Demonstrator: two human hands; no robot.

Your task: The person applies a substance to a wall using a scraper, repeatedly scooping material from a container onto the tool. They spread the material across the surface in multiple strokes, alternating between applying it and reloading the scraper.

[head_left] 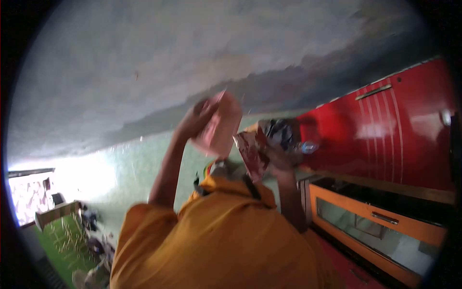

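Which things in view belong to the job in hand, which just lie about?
In use:
- pink object, in left hand
- red-brown packet, in right hand

Apparently just lying about:
- dark crumpled bag beside red cabinet

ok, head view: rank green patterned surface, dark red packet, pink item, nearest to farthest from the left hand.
1. Pink item: in the left hand.
2. Dark red packet: rightward, in the right hand.
3. Green patterned surface: far lower left.
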